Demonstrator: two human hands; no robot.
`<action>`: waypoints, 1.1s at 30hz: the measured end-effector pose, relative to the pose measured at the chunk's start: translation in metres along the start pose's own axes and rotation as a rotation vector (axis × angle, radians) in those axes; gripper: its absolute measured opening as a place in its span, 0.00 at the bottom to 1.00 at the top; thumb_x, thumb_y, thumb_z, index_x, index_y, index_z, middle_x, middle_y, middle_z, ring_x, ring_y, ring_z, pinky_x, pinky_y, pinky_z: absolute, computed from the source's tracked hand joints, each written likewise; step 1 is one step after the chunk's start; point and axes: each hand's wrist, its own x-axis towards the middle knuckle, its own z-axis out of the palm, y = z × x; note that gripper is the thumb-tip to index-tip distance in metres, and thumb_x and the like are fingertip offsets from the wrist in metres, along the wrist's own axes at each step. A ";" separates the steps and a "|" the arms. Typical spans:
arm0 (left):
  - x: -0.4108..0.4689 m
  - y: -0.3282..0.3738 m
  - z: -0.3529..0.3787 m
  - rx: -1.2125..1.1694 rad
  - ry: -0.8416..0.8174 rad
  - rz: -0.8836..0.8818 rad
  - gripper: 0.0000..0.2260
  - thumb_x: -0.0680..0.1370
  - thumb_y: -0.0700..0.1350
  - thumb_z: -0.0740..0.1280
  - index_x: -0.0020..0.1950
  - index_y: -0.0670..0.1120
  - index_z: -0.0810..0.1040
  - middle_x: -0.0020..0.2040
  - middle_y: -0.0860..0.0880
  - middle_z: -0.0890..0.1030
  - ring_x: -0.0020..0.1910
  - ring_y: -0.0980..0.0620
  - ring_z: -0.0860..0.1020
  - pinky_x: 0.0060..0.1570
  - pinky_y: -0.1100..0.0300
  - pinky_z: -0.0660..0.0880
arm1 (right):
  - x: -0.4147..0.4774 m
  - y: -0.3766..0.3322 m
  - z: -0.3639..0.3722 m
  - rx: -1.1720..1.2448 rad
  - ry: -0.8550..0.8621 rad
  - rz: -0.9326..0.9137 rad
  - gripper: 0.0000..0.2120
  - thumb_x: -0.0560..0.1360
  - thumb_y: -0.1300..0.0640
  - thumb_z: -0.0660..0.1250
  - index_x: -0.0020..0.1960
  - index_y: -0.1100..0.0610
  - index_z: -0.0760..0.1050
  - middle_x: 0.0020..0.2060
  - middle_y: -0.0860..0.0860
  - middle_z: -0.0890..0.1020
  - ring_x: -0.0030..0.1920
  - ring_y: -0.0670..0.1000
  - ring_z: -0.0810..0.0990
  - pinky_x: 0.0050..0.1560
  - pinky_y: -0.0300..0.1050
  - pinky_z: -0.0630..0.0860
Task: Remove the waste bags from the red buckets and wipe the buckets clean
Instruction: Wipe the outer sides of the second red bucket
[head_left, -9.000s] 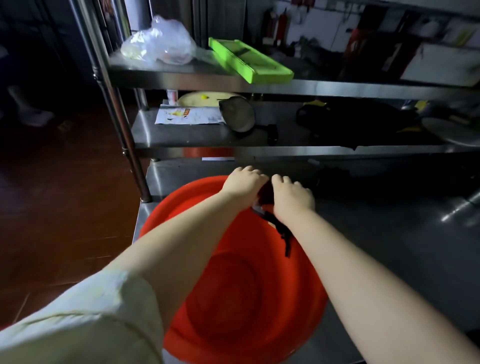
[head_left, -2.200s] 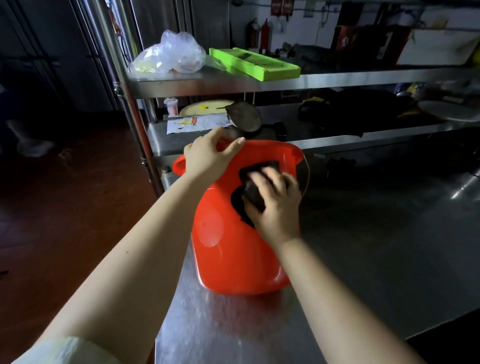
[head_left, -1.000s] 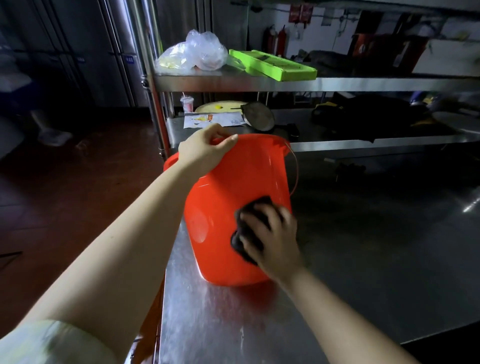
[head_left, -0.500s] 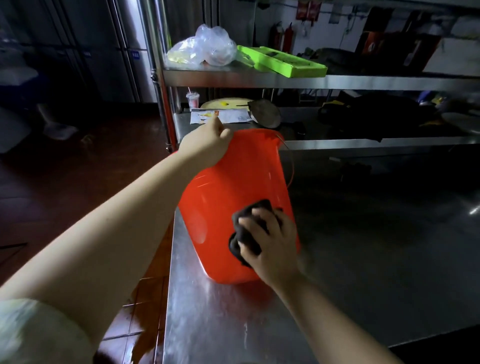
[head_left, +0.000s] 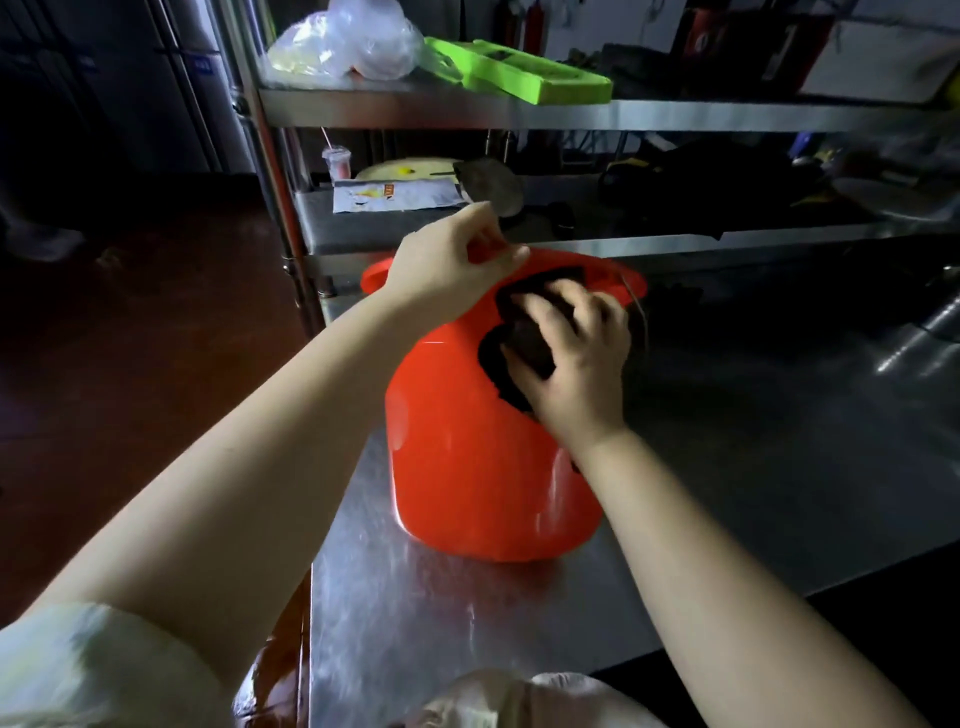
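A red bucket (head_left: 467, 467) stands on the steel table (head_left: 753, 467), near its left edge. My left hand (head_left: 447, 265) grips the bucket's near rim at the top left. My right hand (head_left: 576, 364) presses a dark cloth (head_left: 524, 343) against the bucket's outer wall just under the rim. The bucket's thin wire handle (head_left: 636, 306) hangs down on the right side. The inside of the bucket is hidden from here, and no waste bag shows in it.
A two-tier steel shelf (head_left: 519, 111) rises behind the bucket, carrying a clear plastic bag (head_left: 348, 47), a green tray (head_left: 519, 73), a paper packet (head_left: 395, 195), a small cup (head_left: 335, 161) and dark items at the right. The table's left edge drops to red floor (head_left: 130, 364).
My right hand with the cloth has slid up the bucket's outer wall from low down to just under the rim. The left hand keeps its hold on the rim.
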 end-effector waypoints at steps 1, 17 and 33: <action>0.003 0.002 0.000 0.024 -0.007 0.017 0.12 0.74 0.58 0.66 0.45 0.50 0.72 0.38 0.57 0.76 0.43 0.52 0.74 0.45 0.56 0.67 | -0.009 -0.002 0.001 -0.004 -0.002 0.002 0.20 0.71 0.46 0.70 0.61 0.50 0.78 0.62 0.55 0.75 0.60 0.62 0.69 0.63 0.54 0.65; 0.020 0.000 0.025 0.180 0.062 -0.051 0.16 0.78 0.62 0.57 0.53 0.53 0.74 0.54 0.53 0.80 0.59 0.46 0.74 0.57 0.48 0.62 | -0.011 0.009 0.015 0.030 -0.107 -0.040 0.20 0.74 0.44 0.65 0.64 0.47 0.76 0.64 0.53 0.74 0.60 0.63 0.68 0.62 0.57 0.66; 0.015 -0.049 -0.006 0.018 0.102 -0.257 0.15 0.76 0.65 0.62 0.48 0.53 0.74 0.46 0.55 0.79 0.54 0.48 0.76 0.57 0.53 0.62 | -0.127 -0.007 0.013 0.143 -0.146 -0.161 0.19 0.73 0.45 0.67 0.63 0.46 0.74 0.63 0.50 0.74 0.61 0.62 0.72 0.58 0.60 0.70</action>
